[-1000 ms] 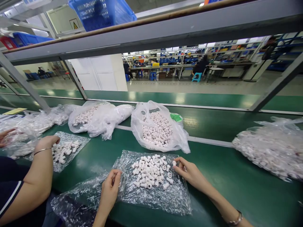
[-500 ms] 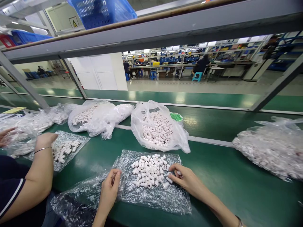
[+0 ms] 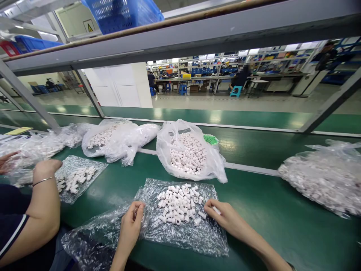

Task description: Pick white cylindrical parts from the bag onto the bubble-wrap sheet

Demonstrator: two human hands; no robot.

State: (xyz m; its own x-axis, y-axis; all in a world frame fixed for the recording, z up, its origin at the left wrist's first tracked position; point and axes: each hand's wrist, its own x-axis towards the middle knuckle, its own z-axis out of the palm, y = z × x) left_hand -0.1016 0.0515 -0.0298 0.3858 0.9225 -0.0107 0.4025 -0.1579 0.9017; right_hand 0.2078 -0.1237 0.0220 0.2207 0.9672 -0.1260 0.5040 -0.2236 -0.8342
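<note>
A loose pile of small white cylindrical plastic fittings (image 3: 179,203) lies on a flat, crinkled clear plastic bag (image 3: 194,242) in front of me. My left hand (image 3: 132,220) is closed at the left of the pile, its thumb and fingers pinching the gathered edge of a clear plastic bag (image 3: 97,229) that spreads toward the table's front edge. At the pile's right side, my right hand (image 3: 224,216) is curled around a small white fitting (image 3: 216,210), partly visible between the fingers.
Behind the pile stands an open white bag of fittings (image 3: 187,154), with a green object (image 3: 210,139) beside it. Another full bag (image 3: 324,177) lies at right. On the left, a co-worker's arm (image 3: 46,199) reaches over more bagged parts. A shelf beam (image 3: 180,39) crosses above.
My right hand has drawn slightly right, away from the pile, and its fingers have closed more. My left hand stays in place. The co-worker's arm has shifted left.
</note>
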